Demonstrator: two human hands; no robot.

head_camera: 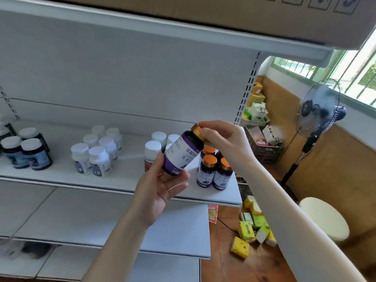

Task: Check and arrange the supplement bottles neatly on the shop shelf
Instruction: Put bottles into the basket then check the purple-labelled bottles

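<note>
Above the shelf (pixel 130 176), left hand (pixel 162 192) grips tilted purple-labelled bottle (pixel 183 153); right hand (pixel 223 141) pinches its seemingly gold cap (pixel 196 129)

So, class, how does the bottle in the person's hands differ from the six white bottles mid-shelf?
The held bottle is dark with a gold cap; the white bottles have white caps. It is tilted between the left hand and right hand; they stand upright on the shelf. Both carry labels.
</note>
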